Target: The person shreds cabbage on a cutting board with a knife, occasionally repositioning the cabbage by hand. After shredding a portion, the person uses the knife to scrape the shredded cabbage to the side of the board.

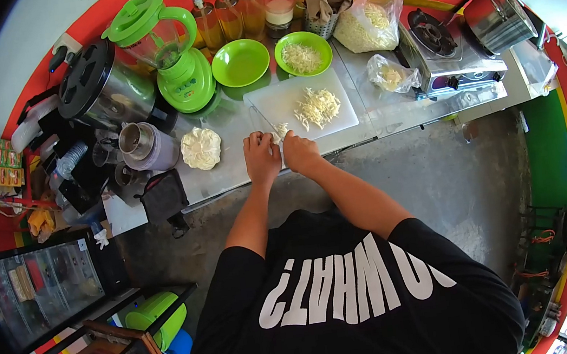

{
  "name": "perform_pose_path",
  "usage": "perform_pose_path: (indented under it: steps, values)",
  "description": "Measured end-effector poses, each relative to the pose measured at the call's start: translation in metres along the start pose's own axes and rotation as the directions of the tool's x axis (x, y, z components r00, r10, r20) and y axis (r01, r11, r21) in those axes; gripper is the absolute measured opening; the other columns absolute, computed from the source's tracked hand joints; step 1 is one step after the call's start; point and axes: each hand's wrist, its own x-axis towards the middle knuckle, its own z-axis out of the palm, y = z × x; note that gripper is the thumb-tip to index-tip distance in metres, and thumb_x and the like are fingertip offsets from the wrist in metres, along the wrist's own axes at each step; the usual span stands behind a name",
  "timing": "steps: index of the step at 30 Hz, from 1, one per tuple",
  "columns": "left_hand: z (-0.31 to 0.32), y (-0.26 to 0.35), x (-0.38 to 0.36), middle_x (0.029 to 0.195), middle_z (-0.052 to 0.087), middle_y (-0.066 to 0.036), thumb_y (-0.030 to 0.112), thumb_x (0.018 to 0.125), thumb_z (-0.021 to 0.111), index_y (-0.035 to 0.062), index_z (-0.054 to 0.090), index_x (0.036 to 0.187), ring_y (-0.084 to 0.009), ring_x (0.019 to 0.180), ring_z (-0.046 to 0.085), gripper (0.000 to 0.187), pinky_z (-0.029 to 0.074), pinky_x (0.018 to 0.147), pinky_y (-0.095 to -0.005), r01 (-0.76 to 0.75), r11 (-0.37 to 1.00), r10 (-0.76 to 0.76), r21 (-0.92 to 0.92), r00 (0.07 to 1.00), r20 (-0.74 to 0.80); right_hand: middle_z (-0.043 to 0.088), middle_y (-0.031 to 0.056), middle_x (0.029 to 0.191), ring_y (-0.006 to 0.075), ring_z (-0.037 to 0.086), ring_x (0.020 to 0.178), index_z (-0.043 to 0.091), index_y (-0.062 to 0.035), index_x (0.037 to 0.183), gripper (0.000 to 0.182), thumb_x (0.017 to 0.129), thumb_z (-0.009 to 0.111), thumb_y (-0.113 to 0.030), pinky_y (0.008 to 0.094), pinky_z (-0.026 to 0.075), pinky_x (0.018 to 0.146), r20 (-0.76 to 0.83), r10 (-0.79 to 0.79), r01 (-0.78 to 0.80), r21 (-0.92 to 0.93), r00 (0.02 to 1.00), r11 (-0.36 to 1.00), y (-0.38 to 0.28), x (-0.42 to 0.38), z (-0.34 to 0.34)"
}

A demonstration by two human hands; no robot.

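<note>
A white cutting board (348,114) lies on the metal counter with a pile of shredded cabbage (317,107) on it. My right hand (300,152) is closed round the handle end of a knife (263,117), whose thin blade points away over the board's left part. Beside it, my left hand (263,157) has its fingers curled at the board's near edge; what they hold is hidden. A small pale cabbage piece (282,130) lies between the hands. Left of the board sits a cabbage head (201,149). Behind it, a green plate (302,39) holds more shreds, next to a bare green plate (240,62).
A green blender (185,83), a black-lidded container (91,80) and a metal jug (141,143) stand left. Pump bottles (228,15) line the back. Cabbage bags (372,24), a gas stove (457,63) and a pot (499,19) are right.
</note>
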Motion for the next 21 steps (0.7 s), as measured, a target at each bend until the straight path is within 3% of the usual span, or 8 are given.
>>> perform_pose_path:
  steps: [3,5,9,11,15,18,21]
  values:
    - [0.002,-0.002,0.0,0.104,0.058,-0.01,0.007,0.079,0.064,0.0076,0.065,0.094,-0.0331,0.097,0.054,0.015,0.045,0.087,-0.0456,0.012,1.0,-0.012,-0.019,1.0,-0.006,0.072,0.0261,0.098,0.0409,0.073,0.095,0.048,0.0038,0.109,0.025,0.09,0.061,-0.007,0.0469,0.059,0.081,0.042,-0.016,0.015,0.024,0.999,1.0,-0.002,-0.013,0.005]
    - [0.003,-0.001,0.001,0.103,0.059,-0.01,0.007,0.08,0.064,0.0077,0.065,0.094,-0.0331,0.097,0.054,0.014,0.045,0.087,-0.0457,0.031,0.999,-0.031,-0.026,0.999,-0.013,0.072,0.0261,0.099,0.0402,0.073,0.097,0.05,0.004,0.109,0.026,0.089,0.063,-0.005,0.0452,0.059,0.083,0.028,0.081,-0.084,0.1,0.996,0.991,-0.002,-0.019,0.018]
    - [0.003,-0.004,0.004,0.105,0.061,-0.009,0.007,0.082,0.064,0.0088,0.067,0.097,-0.0329,0.098,0.054,0.015,0.044,0.089,-0.0447,0.025,1.0,-0.025,-0.003,1.0,-0.006,0.072,0.0267,0.099,0.0406,0.073,0.096,0.049,0.0041,0.108,0.026,0.088,0.063,-0.005,0.0456,0.059,0.083,0.0,0.058,-0.057,0.106,0.998,0.993,0.0,-0.009,0.017]
    - [0.0,-0.007,0.005,0.105,0.062,-0.008,0.008,0.083,0.064,0.0092,0.067,0.097,-0.0327,0.098,0.054,0.014,0.044,0.09,-0.0442,0.022,1.0,-0.022,-0.005,1.0,0.016,0.071,0.0274,0.097,0.0413,0.073,0.092,0.048,0.0039,0.108,0.023,0.091,0.059,-0.006,0.0475,0.059,0.081,-0.022,-0.039,0.04,0.045,0.999,0.998,0.002,-0.005,0.006]
    - [-0.002,-0.01,-0.002,0.106,0.065,-0.008,0.008,0.087,0.064,0.0077,0.068,0.097,-0.0329,0.098,0.055,0.012,0.045,0.089,-0.0427,0.049,0.994,-0.048,-0.093,0.999,0.014,0.071,0.0281,0.097,0.0407,0.073,0.093,0.048,0.0037,0.108,0.023,0.091,0.059,-0.006,0.0473,0.059,0.08,0.006,0.004,-0.004,0.062,1.0,0.998,0.001,-0.015,0.015]
    - [-0.003,-0.012,-0.004,0.105,0.066,-0.008,0.007,0.087,0.064,0.0067,0.068,0.097,-0.0328,0.097,0.056,0.01,0.045,0.087,-0.0419,0.047,0.989,-0.05,-0.141,0.999,-0.019,0.071,0.0271,0.099,0.0399,0.073,0.096,0.05,0.0041,0.108,0.022,0.09,0.06,-0.005,0.046,0.059,0.083,0.016,0.072,-0.073,0.109,0.997,0.991,0.0,-0.019,0.02]
    - [-0.004,-0.012,-0.005,0.104,0.067,-0.007,0.007,0.087,0.065,0.0062,0.068,0.095,-0.0326,0.095,0.057,0.008,0.046,0.086,-0.0416,0.048,0.988,-0.053,-0.149,0.998,-0.027,0.074,0.021,0.096,0.0348,0.075,0.091,0.052,0.0028,0.108,0.025,0.089,0.064,-0.008,0.0417,0.061,0.075,-0.035,0.033,-0.032,0.04,0.999,0.999,0.002,-0.006,0.021]
